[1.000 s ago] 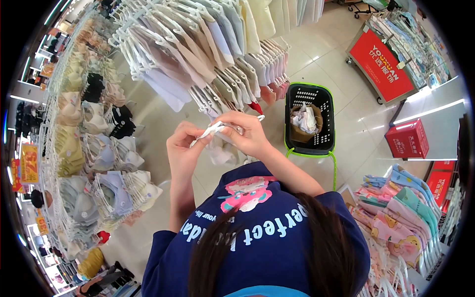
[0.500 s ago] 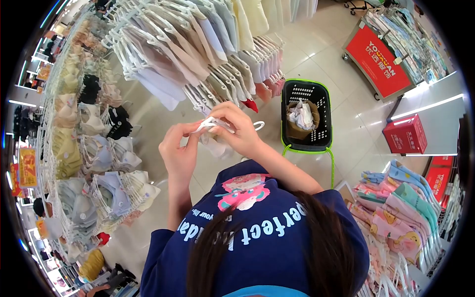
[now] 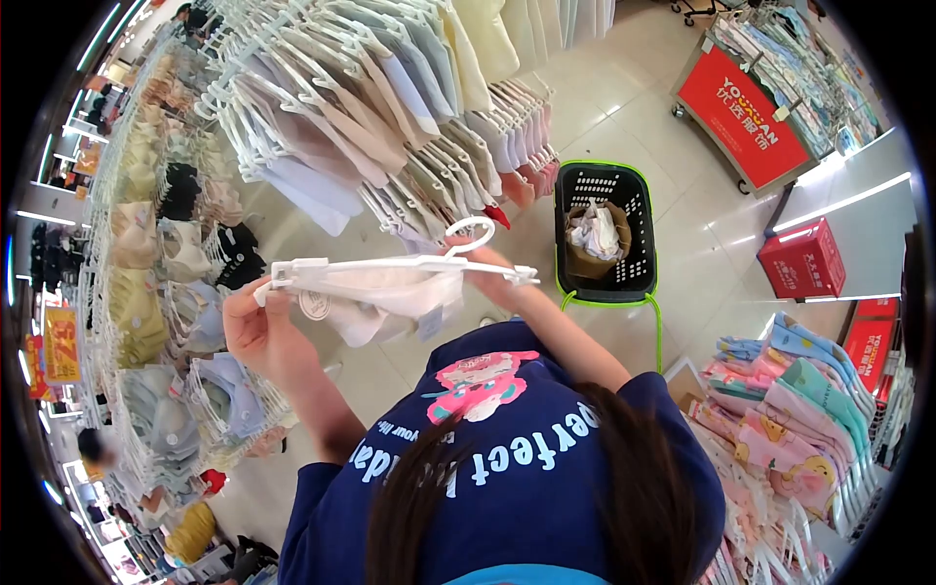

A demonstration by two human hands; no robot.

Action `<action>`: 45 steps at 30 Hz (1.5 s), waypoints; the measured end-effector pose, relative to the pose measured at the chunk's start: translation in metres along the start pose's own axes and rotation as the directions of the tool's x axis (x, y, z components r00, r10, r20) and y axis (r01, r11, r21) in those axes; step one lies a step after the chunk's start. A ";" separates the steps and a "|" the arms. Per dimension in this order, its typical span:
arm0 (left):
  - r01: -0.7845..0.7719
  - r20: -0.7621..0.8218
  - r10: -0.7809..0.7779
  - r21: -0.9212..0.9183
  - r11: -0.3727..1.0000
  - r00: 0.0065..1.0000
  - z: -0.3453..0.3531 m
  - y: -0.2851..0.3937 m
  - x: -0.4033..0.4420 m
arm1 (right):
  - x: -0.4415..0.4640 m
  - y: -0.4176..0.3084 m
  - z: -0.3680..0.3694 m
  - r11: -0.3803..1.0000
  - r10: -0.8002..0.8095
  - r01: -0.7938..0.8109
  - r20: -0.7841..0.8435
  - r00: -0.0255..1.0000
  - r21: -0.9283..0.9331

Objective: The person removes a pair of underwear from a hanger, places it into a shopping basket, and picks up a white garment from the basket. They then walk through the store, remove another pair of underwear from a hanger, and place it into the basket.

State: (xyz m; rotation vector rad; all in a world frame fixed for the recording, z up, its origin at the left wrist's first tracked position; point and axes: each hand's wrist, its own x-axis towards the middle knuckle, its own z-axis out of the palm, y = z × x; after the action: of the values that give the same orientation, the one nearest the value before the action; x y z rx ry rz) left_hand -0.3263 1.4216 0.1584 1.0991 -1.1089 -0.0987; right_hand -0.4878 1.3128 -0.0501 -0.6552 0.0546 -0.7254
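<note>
A white clip hanger [image 3: 409, 264] stretches level in front of my chest, its round hook pointing up. From it hangs a pale pinkish-white undergarment [image 3: 380, 307] with a round label near its left side and a small light tag near its right. My left hand [image 3: 261, 327] pinches the clip at the left end of the hanger between thumb and finger. Behind the hanger's right part, just below the hook, my right hand [image 3: 483, 268] grips it; most of those fingers are hidden.
A rack of pastel underwear on white hangers [image 3: 341, 88] stands ahead. A black basket with green rim [image 3: 639, 224] holds a brown bag with white items. Bras hang on the left rack [image 3: 146, 312]. Folded children's clothes [image 3: 780, 429] hang at right; a red-signed bin [image 3: 746, 122] stands farther off.
My hands were close together over a small part of the hanger. Now my left hand has moved left and down, and the whole hanger with the undergarment is spread sideways between them.
</note>
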 end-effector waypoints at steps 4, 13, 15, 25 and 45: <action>0.002 -0.042 -0.004 -0.069 0.998 0.999 -0.017 -0.011 0.000 | -0.007 0.019 0.012 0.982 0.152 -0.177 0.275 0.949 0.070; 0.014 -0.245 -0.037 -0.093 0.996 0.969 -0.051 -0.015 -0.003 | -0.008 0.035 0.029 0.899 0.356 -0.286 0.172 0.918 -0.333; 0.002 -0.252 -0.025 -0.091 0.996 0.967 -0.055 -0.015 -0.005 | -0.005 0.041 0.039 0.890 0.276 -0.205 0.124 0.953 -0.407; -0.046 -0.272 0.032 -0.045 0.998 0.962 -0.047 -0.009 -0.007 | 0.016 0.079 0.054 0.677 0.074 0.033 0.113 0.991 -0.735; 0.321 -0.340 -0.509 -0.476 0.818 0.791 -0.124 -0.079 -0.046 | -0.004 -0.070 0.107 0.240 -0.360 0.562 0.466 0.809 -0.791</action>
State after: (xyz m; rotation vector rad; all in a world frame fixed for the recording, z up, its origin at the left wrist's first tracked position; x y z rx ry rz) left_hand -0.2215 1.4888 0.0672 0.9182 -0.3709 -0.3890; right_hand -0.5040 1.3337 0.0746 -1.9155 0.0843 -1.2259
